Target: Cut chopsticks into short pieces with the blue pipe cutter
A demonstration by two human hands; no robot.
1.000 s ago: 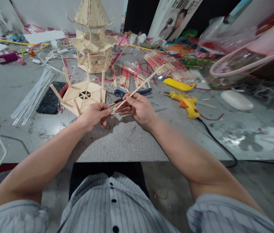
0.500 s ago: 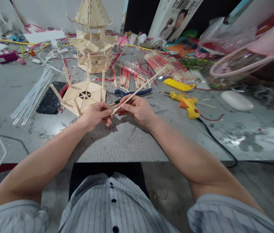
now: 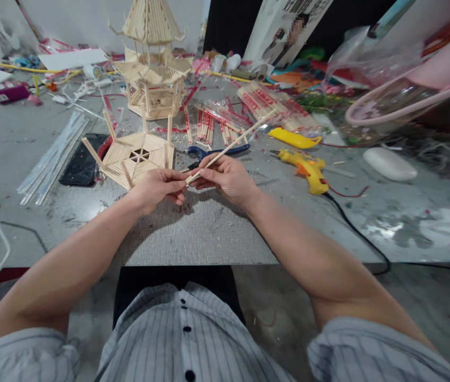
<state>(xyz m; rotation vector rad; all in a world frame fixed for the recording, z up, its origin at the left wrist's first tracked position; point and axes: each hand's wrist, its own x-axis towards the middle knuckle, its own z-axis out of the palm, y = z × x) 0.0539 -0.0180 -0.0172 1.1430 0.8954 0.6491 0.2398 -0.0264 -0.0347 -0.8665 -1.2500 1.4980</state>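
Over the table (image 3: pixel 217 241), my left hand (image 3: pixel 155 190) pinches the stick (image 3: pixel 238 141) at its near end, my right hand (image 3: pixel 228 179) just beyond; it slants far right.

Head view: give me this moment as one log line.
left grip: near end of wooden stick; right grip: farther along it; hexagonal stick platform: beyond left grip; glue gun: lying right

Striped grey shirt (image 3: pixel 145 334), black buttons (image 3: pixel 187 329), rolled sleeves (image 3: pixel 356 345)

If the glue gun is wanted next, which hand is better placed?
Likely the right hand: the glue gun lies to its right, while the left hand is farther away. First, the right hand must release the stick.
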